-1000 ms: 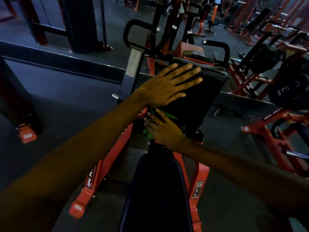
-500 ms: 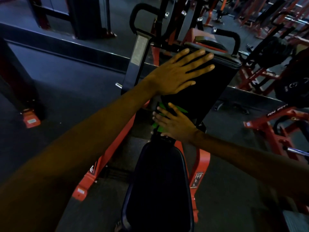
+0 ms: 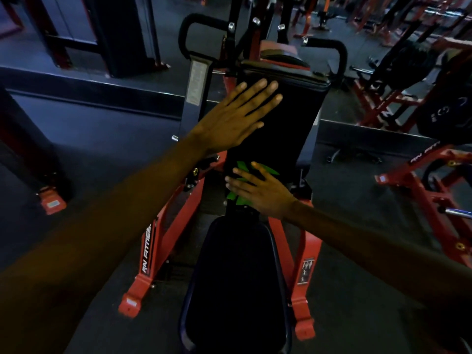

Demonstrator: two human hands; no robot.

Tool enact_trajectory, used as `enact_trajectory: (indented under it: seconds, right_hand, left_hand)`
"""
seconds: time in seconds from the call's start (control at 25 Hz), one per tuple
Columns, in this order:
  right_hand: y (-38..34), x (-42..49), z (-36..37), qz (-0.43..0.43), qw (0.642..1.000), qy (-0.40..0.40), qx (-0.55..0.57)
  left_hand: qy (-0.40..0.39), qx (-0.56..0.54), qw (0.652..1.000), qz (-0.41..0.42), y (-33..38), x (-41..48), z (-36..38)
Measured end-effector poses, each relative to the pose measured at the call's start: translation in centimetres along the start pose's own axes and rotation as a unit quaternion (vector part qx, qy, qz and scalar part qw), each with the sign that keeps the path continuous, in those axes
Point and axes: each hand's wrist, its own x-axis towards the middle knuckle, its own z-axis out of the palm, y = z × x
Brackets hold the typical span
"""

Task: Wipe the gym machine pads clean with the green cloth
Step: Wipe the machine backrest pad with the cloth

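A red-framed gym machine stands in front of me with a black upright chest pad (image 3: 288,116) and a black seat pad (image 3: 237,277) below it. My left hand (image 3: 235,118) lies flat with fingers spread on the upper left part of the chest pad. My right hand (image 3: 258,190) presses the green cloth (image 3: 244,167) against the lower end of that pad. Only slivers of the cloth show between and below the fingers.
Black handles (image 3: 337,54) rise on both sides of the chest pad. A raised dark platform edge (image 3: 89,90) runs across behind the machine. More red machines and a weight plate (image 3: 449,113) crowd the right side. A black column (image 3: 122,31) stands at the back left.
My view has shifted right, so the machine sits more centred. The left hand has slid slightly down the chest pad; the right hand still presses the cloth at the pad's lower end.
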Motion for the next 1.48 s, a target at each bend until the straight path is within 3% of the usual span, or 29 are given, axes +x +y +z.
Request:
enact_trajectory:
  seconds: [0.12,0.32,0.64,0.72,0.88,1.08,1.24,1.36,1.48]
  right_hand:
    - [-1.7,0.1,0.3,0.021,0.999,-0.013,-0.029]
    - [-5.2,4.9,-0.1,-0.020,0.997,-0.069,-0.022]
    - [0.7,-8.0,3.3,-0.001,0.998,0.062,-0.006]
    - [1.0,-7.2,3.2,0.015,0.995,0.099,0.017]
    - [-0.9,-1.5,1.5,0.060,0.993,0.095,0.045]
    - [1.9,2.4,-1.1,0.154,0.965,0.201,0.071]
    - [2.9,-0.4,-1.2,0.125,0.969,0.201,0.069]
    - [4.2,-3.3,-1.9,0.202,0.956,0.186,0.106]
    - [5.8,-3.4,-4.1,0.358,0.885,0.231,0.187]
  left_hand:
    - [-0.039,-0.013,0.999,-0.007,1.3,-0.6,-0.3]
    - [-0.064,-0.012,0.997,-0.028,1.5,-0.9,-0.2]
    - [-0.063,0.007,0.998,-0.022,1.3,-0.9,0.0]
    - [-0.060,-0.019,0.998,-0.015,1.1,-0.8,-0.4]
    - [-0.082,-0.030,0.995,0.042,-1.6,-0.8,-2.2]
    - [-0.122,-0.024,0.989,0.077,-3.5,-0.3,-3.7]
    - [-0.096,-0.019,0.993,0.068,-3.2,-1.0,-2.4]
    - [-0.078,-0.023,0.995,0.053,-2.5,-1.2,-1.5]
    - [-0.055,-0.034,0.997,0.034,-1.9,-1.5,-0.6]
